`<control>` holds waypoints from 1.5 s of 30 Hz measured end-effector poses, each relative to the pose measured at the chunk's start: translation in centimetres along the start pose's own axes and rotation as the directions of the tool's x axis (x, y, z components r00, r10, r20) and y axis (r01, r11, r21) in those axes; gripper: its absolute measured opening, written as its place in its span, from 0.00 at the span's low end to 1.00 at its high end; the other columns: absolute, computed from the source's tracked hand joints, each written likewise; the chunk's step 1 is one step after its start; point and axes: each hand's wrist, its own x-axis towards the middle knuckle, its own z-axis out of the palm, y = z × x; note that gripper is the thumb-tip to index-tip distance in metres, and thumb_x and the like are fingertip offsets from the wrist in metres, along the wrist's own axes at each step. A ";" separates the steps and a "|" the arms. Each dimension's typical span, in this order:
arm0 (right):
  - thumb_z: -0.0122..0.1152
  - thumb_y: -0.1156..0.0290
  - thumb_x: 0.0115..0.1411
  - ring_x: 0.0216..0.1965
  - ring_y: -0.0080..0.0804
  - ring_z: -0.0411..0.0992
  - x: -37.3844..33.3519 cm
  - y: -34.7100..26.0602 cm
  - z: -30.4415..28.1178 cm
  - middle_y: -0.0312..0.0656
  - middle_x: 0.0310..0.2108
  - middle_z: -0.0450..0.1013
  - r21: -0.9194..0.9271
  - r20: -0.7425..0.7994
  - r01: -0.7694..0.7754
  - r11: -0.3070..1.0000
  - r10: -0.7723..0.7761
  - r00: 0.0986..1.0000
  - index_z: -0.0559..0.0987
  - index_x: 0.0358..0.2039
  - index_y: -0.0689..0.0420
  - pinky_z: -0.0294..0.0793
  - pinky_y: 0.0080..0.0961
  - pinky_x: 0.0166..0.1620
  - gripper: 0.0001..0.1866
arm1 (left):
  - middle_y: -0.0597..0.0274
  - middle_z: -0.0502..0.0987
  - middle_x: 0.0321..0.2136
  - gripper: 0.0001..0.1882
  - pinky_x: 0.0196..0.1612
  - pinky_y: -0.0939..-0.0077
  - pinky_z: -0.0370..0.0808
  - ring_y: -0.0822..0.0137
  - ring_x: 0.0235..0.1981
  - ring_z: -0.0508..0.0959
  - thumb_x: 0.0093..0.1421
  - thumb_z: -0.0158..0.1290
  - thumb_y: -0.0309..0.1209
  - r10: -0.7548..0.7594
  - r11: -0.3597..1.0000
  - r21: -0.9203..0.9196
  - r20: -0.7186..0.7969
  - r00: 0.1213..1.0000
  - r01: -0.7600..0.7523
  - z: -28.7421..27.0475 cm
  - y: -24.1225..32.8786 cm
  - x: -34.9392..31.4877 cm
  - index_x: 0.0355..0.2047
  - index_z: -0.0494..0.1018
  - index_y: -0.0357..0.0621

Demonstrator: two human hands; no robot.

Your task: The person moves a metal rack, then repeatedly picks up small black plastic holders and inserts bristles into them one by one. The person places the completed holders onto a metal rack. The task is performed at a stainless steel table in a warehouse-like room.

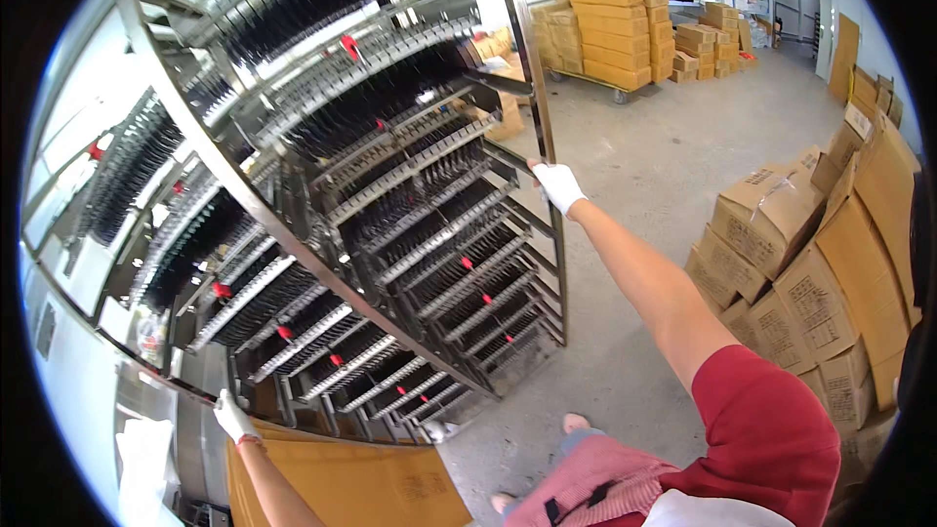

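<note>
We have a tall metal rack (390,205) between our hands, its shelves lined with rows of toothed slots, many filled with thin dark parts and dotted with small red tags (223,290). Our right hand (558,185), in a white glove, is closed round the rack's far upright post, with the arm stretched out straight. Our left hand (232,417), also gloved, is wrapped on the rack's near lower edge, close to our body. So the rack sits ahead of us and spans from one hand to the other, tilted in the picture by the lens and our bent head.

We judge that we are at the step of shifting or steadying the rack, both grips already set. Any further move would call for an even push or pull from both hands, so the loaded shelves stay level and nothing slides from the slots.

Just below the left hand lies a flat brown carton (342,483). Behind the right hand runs bare concrete floor (673,156), then a pallet of stacked boxes (615,20). To the right of that arm more cartons (810,263) lean in a heap
</note>
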 end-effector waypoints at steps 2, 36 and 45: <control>0.56 0.41 0.62 0.21 0.34 0.68 0.4 -0.7 0.2 0.41 0.16 0.70 -0.146 -0.053 0.169 0.975 -0.178 0.983 0.78 0.21 0.60 0.68 0.33 0.29 0.32 | 0.71 0.65 0.20 0.14 0.23 0.73 0.61 0.77 0.21 0.61 0.64 0.51 0.37 0.163 0.978 -0.094 -0.223 0.961 -0.187 -0.4 -0.9 2.8 0.22 0.67 0.48; 0.57 0.41 0.62 0.17 0.22 0.57 -17.8 -4.6 -8.3 0.28 0.14 0.57 -0.015 -0.488 0.152 0.988 -0.140 0.861 0.71 0.30 0.53 0.58 0.23 0.24 0.25 | 0.62 0.73 0.16 0.24 0.25 0.72 0.69 0.70 0.17 0.73 0.64 0.51 0.48 0.135 0.962 -0.270 0.328 0.935 -0.044 2.8 -1.2 2.1 0.24 0.76 0.39; 0.53 0.49 0.66 0.15 0.21 0.58 -26.4 -3.9 -13.2 0.30 0.13 0.58 -0.013 -0.588 0.139 0.990 -0.120 0.800 0.71 0.25 0.52 0.56 0.24 0.22 0.21 | 0.58 0.66 0.15 0.22 0.22 0.67 0.68 0.68 0.16 0.65 0.69 0.47 0.43 0.128 0.990 0.045 0.075 0.989 -0.132 -9.5 -0.8 -8.9 0.24 0.69 0.37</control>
